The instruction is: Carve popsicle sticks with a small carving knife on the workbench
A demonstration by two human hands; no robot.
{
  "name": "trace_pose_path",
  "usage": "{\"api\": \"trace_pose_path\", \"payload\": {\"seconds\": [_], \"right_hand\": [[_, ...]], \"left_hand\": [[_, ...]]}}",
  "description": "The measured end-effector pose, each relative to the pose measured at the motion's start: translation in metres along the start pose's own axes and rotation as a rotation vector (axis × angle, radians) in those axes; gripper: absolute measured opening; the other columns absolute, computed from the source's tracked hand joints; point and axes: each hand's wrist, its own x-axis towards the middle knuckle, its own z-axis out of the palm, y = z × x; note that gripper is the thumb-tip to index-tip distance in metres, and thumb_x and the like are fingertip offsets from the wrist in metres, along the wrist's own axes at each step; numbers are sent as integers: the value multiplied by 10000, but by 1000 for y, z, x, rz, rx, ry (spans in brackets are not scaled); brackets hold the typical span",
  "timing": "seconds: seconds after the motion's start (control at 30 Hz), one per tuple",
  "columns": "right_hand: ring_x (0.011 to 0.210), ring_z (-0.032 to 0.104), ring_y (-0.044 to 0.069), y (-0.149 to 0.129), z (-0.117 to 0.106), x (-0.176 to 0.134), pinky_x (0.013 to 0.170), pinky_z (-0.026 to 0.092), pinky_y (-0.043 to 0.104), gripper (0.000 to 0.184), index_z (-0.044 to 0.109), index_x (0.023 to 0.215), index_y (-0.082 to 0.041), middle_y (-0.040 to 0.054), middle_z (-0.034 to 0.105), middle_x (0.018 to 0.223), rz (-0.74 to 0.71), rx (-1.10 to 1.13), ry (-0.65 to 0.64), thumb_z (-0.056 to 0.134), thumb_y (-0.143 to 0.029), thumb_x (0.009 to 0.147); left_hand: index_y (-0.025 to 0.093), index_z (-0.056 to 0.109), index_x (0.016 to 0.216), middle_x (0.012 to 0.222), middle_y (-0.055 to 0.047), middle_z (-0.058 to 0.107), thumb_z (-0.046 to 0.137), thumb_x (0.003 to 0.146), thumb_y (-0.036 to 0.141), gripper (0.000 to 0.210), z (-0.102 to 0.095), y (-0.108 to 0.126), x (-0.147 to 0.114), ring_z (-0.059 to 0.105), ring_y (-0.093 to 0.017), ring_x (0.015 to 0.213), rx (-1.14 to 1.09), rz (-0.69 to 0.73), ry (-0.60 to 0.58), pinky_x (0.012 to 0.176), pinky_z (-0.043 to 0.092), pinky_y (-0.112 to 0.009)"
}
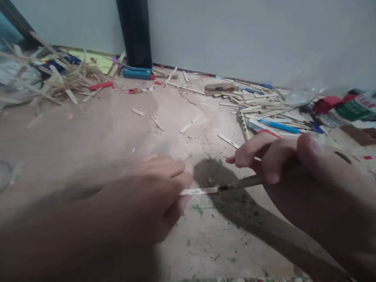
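My left hand (158, 192), blurred by motion, pinches one end of a pale wooden craft stick (202, 191) low over the table. A small dark spot or notch shows partway along the stick. In my right hand (293, 168) is a slim grey-brown tool (248, 181), its fingers curled around it. The tool's dark tip meets the free end of the craft stick; its exact kind is too blurred to tell. Another craft stick (228, 141) lies just beyond my right fingers.
Heaps of craft sticks lie at the left (69, 84) and at the right (261, 105). A blue box-like object (137, 73) stands by a dark post (135, 35). A plastic bottle (349, 109) lies at right, near a blue pen (279, 125). Green specks dot the table (182, 254).
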Motion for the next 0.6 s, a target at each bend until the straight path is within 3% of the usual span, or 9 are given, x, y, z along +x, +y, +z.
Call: {"api": "trace_pose_path", "payload": {"seconds": [0.03,0.07,0.1,0.13,0.17,0.23,0.3,0.47,0.6], "right_hand": [[739,689,243,-10,9,2,721,597,398,701,776,569,-330,50,722,707,22,59,-20,1094,-840,930],[557,522,182,-19,20,5,582,496,377,759,685,529,-314,-6,559,565,57,122,-59,1141,-802,889],[442,344,131,-28,32,8,472,355,358,906,513,473,-282,-45,366,459,101,167,-129,1119,-771,935],[412,196,99,-36,44,11,429,213,350,1067,306,468,-245,-64,187,432,57,233,-99,1085,-761,983],[406,173,92,-41,55,14,418,166,350,1155,188,481,-214,-53,109,435,82,247,-142,1040,-774,1024],[419,153,109,-45,70,18,429,140,378,1188,105,506,-208,-37,54,466,80,295,-197,975,-796,1061],[452,160,126,-39,77,20,462,171,391,1136,140,517,-219,-35,88,493,33,331,-222,986,-767,1039],[499,208,123,-10,75,17,515,257,355,959,270,582,-215,-37,177,510,-44,326,-272,972,-707,1011],[481,239,123,-4,74,14,492,241,352,992,268,554,-222,-33,199,482,14,287,-274,990,-755,975]], "left_hand": [[257,666,918,950,18,728,664,1108,59,275,4,-2,0,668,-226,847,-7,-8,3,812,444,-409],[253,684,921,956,13,741,712,1114,86,257,9,-5,0,676,-233,868,-8,-10,4,829,451,-413],[250,708,937,970,4,761,748,1110,106,228,14,-8,1,692,-247,901,0,-13,0,854,460,-422],[248,725,939,960,-2,762,780,1108,150,203,18,-12,2,693,-252,907,0,-7,-18,852,461,-422],[248,733,931,936,-7,751,793,1112,197,197,21,-16,4,688,-255,901,0,-8,-29,837,453,-421],[246,741,904,895,-13,729,791,1129,277,233,25,-22,8,677,-252,872,-4,-16,-64,806,436,-413],[242,741,882,898,-14,749,810,1120,312,258,25,-26,11,690,-240,853,-23,-25,-102,800,443,-405],[239,731,885,899,10,787,842,1101,280,246,18,-24,17,725,-219,850,-90,-44,-172,824,495,-380],[257,671,810,840,10,746,894,1061,289,337,24,-25,23,710,-249,853,-90,-45,-207,797,449,-406]]}}
